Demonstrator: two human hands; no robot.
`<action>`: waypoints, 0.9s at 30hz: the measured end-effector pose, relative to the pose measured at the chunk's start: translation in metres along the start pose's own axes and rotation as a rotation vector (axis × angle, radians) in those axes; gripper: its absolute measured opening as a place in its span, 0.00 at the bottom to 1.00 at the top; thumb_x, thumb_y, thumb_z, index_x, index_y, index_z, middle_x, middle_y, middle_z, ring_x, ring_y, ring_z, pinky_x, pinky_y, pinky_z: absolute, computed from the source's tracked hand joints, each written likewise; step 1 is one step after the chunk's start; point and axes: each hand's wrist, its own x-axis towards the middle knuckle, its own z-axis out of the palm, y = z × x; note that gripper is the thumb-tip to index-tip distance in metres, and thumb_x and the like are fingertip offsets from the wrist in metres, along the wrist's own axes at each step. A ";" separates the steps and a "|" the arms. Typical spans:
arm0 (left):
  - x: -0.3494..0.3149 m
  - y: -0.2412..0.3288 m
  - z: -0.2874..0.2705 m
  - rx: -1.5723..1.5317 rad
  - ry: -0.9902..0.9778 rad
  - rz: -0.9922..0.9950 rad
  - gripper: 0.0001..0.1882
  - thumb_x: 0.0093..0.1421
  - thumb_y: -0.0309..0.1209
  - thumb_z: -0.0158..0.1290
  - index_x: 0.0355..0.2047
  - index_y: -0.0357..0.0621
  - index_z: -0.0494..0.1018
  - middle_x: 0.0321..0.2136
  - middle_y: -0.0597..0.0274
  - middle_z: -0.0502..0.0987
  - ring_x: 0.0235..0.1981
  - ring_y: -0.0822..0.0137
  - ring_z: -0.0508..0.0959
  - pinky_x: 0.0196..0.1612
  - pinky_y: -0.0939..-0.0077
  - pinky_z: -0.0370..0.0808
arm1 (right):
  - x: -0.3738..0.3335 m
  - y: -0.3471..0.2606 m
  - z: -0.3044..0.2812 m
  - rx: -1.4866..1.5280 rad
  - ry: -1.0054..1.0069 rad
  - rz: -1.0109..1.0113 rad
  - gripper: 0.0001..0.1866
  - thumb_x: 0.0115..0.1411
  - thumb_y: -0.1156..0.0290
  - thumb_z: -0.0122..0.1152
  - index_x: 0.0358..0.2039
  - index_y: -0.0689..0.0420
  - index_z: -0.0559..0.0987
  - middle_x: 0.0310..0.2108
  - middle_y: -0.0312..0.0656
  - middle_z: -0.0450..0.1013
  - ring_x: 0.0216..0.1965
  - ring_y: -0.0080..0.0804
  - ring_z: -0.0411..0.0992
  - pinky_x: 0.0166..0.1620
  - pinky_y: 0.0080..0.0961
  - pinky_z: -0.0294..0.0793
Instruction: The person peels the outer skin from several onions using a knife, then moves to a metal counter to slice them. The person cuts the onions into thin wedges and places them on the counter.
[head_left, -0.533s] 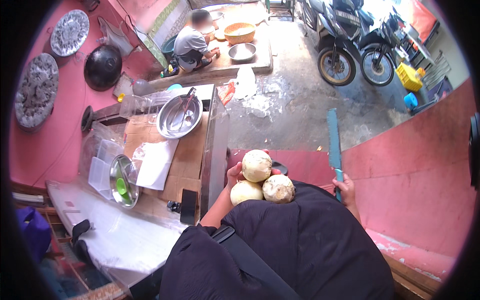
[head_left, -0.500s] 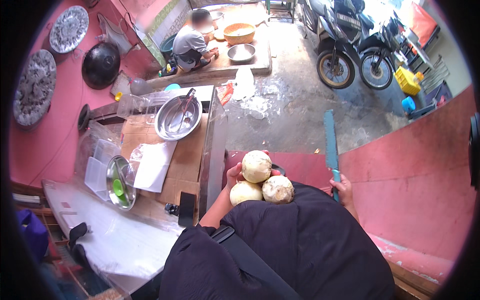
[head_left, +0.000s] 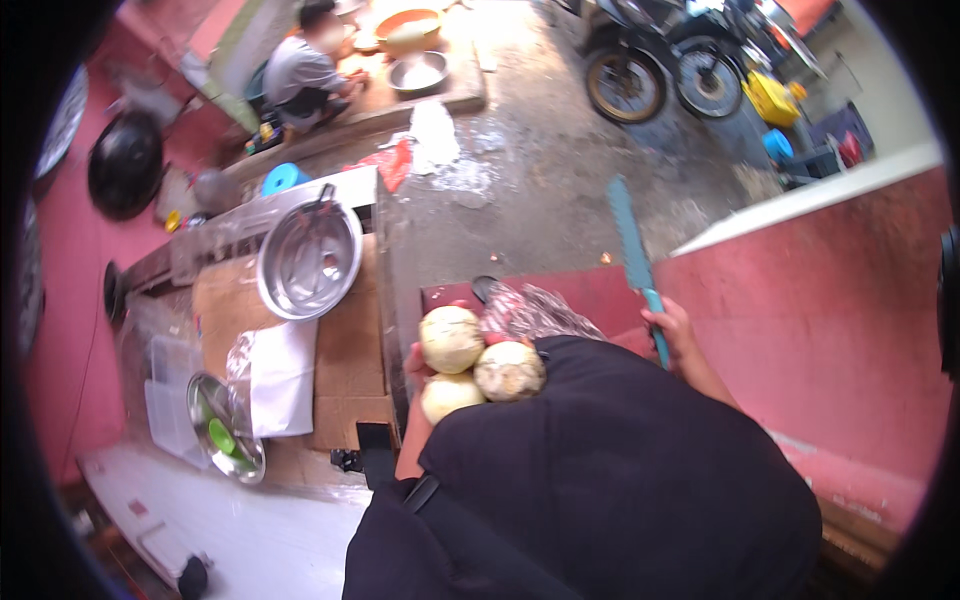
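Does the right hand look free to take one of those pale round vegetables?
Probably not as things stand: the right hand is closed around the teal knife. Otherwise the pale round vegetables seem easy to get at, uncovered on top, with the left hand holding them.

Three vegetables (head_left: 490, 372) sit in the left hand (head_left: 415, 362), a knife (head_left: 636, 258) in the right hand (head_left: 682, 336) — cardboard (head_left: 347, 370) lies left, motorbikes (head_left: 635, 38) ahead right.
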 end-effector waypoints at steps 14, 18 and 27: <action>0.058 0.004 -0.013 0.049 0.035 0.024 0.45 0.47 0.53 0.55 0.61 0.48 0.51 0.47 0.32 0.67 0.51 0.38 0.67 0.53 0.44 0.63 | 0.047 -0.007 -0.017 0.074 -0.031 0.132 0.05 0.52 0.72 0.58 0.28 0.52 0.70 0.17 0.30 0.63 0.13 0.18 0.59 0.16 0.19 0.57; 0.123 0.002 -0.013 0.083 0.029 -0.041 0.45 0.47 0.54 0.55 0.61 0.48 0.50 0.46 0.31 0.67 0.51 0.38 0.67 0.53 0.44 0.64 | 0.082 0.013 -0.039 0.181 0.039 0.240 0.05 0.52 0.70 0.57 0.29 0.52 0.70 0.16 0.31 0.61 0.11 0.20 0.58 0.13 0.20 0.55; 0.354 -0.039 -0.004 0.165 -0.028 -0.330 0.46 0.47 0.54 0.55 0.61 0.47 0.50 0.45 0.30 0.68 0.50 0.36 0.67 0.52 0.43 0.64 | 0.176 0.030 -0.147 0.023 0.182 0.189 0.08 0.51 0.67 0.58 0.29 0.53 0.70 0.15 0.34 0.63 0.11 0.23 0.61 0.13 0.23 0.57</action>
